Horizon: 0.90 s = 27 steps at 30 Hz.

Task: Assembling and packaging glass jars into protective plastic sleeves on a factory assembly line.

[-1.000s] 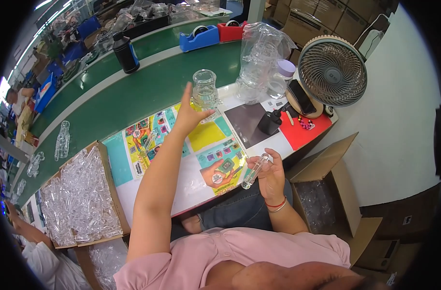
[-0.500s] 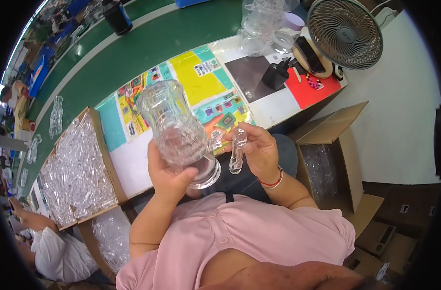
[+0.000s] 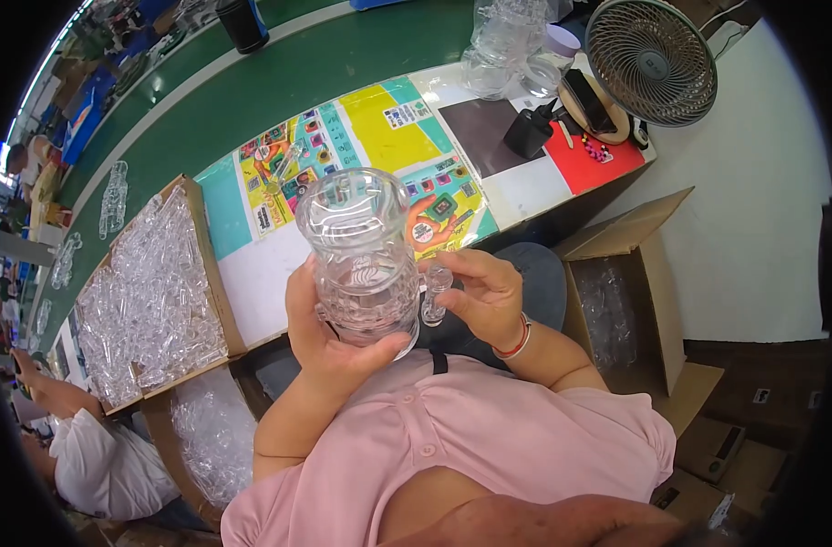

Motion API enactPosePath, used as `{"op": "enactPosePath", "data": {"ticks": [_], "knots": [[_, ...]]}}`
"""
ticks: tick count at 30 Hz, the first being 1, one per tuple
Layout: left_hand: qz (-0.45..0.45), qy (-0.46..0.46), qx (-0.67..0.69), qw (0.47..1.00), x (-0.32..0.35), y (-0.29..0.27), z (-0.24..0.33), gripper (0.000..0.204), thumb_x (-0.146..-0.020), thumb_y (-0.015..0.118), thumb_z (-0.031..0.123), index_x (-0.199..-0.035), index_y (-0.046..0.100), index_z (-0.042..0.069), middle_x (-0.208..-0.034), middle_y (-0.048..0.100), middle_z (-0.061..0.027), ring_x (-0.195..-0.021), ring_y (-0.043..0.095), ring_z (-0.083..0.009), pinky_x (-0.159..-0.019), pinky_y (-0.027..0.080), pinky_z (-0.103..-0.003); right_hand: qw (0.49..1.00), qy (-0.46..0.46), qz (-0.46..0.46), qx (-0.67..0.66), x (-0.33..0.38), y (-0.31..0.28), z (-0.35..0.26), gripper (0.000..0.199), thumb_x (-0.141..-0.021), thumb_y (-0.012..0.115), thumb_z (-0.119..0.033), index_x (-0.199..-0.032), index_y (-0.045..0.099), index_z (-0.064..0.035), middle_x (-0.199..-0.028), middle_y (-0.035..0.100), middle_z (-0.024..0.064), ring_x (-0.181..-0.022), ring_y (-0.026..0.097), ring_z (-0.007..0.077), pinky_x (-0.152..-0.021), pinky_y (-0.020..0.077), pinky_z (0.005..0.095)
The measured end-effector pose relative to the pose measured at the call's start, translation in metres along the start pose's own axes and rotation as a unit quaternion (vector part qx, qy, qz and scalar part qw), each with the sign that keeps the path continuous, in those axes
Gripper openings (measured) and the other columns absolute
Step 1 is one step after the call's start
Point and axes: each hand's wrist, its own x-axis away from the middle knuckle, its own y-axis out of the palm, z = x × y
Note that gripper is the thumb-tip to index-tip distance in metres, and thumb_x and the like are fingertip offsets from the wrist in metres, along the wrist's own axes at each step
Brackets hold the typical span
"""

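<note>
My left hand (image 3: 329, 342) is wrapped round the lower part of a clear plastic jar (image 3: 356, 214), thumb across its front. The jar has a wide rounded top and a textured, ribbed middle. Close by its right side, my right hand (image 3: 484, 296) pinches a small clear plastic piece (image 3: 436, 296), slim with rounded ends, between thumb and fingers. The piece is beside the jar's wall; whether it touches, I cannot tell. A red and a white band circle my right wrist.
On the left, a cardboard box (image 3: 217, 273) holds many clear pieces. Printed sheets (image 3: 388, 128) cover the table. A fan (image 3: 653, 64), a black bottle (image 3: 528, 132) and clear jars (image 3: 498, 55) stand at the back right. An open carton (image 3: 666, 319) is at right; a co-worker (image 3: 106, 465) sits at left.
The jar has turned, bringing its wide top toward me and to the right. My right hand has brought the small clear piece slightly left, closer to the jar's side.
</note>
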Motion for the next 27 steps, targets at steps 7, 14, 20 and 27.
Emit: {"op": "enactPosePath", "data": {"ticks": [7,14,20,27], "knots": [[0.072,-0.106,0.170,0.977,-0.004,0.003,0.017,0.101,-0.060,0.085,0.022,-0.136,0.024,-0.004,-0.125,0.046,-0.0207,-0.112,0.051,-0.0270,-0.092,0.043,-0.037,0.962,-0.069,-0.151,0.219,-0.025,-0.012,-0.022,0.053,-0.087,0.058,-0.036,-0.122,0.047,0.0023,-0.113,0.057,0.0209,-0.113,0.052,0.0327,-0.101,0.0357,0.0455],[-0.111,0.156,-0.122,0.974,-0.001,-0.011,0.040,0.083,-0.058,0.083,0.032,-0.128,0.046,0.005,-0.119,0.051,-0.0260,-0.100,0.058,-0.0384,-0.080,0.050,-0.036,0.928,0.181,-0.103,-0.310,-0.027,0.034,-0.051,0.069,-0.084,0.064,-0.025,-0.138,0.026,-0.0068,-0.140,0.031,0.0212,-0.130,0.032,0.0315,-0.104,0.0310,0.0423],[-0.170,0.189,-0.087,0.963,0.015,-0.013,0.050,0.078,-0.059,0.081,0.031,-0.128,0.049,0.013,-0.110,0.053,-0.0193,-0.089,0.059,-0.0320,-0.074,0.050,-0.036,0.926,0.208,-0.306,-0.070,-0.030,0.032,-0.051,0.049,-0.090,0.051,-0.029,-0.130,0.039,-0.0041,-0.138,0.034,0.0182,-0.129,0.033,0.0295,-0.106,0.0291,0.0417],[-0.033,-0.341,0.149,0.928,0.003,-0.036,0.021,0.085,-0.073,0.073,0.005,-0.141,0.023,0.004,-0.129,0.046,-0.0107,-0.110,0.052,-0.0218,-0.092,0.044,-0.033,0.838,0.422,0.022,-0.345,-0.031,0.057,0.037,0.046,-0.098,0.033,-0.035,-0.124,0.044,0.0007,-0.120,0.054,0.0133,-0.109,0.054,0.0233,-0.096,0.0415,0.0379]]}}
